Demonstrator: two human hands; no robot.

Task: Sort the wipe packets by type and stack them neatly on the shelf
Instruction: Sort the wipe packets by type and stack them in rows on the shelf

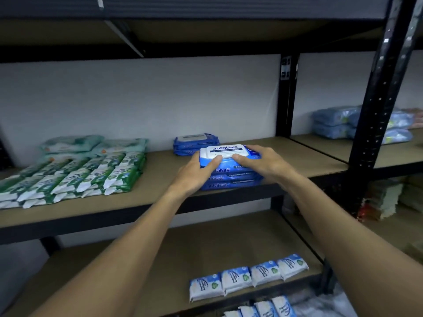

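At frame centre, our left hand and right hand clasped the blue packet stack; uneven squeezing could have toppled it off the shelf edge.

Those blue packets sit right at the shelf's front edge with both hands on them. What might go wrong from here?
The front blue stack stands at the shelf edge, so a nudge from the left hand or right hand might tip it off. It also looks taller than the rear blue stack; the slick packets may slide apart if released unevenly.

"antabax" on top blue wipe packet, repeated on packets beneath
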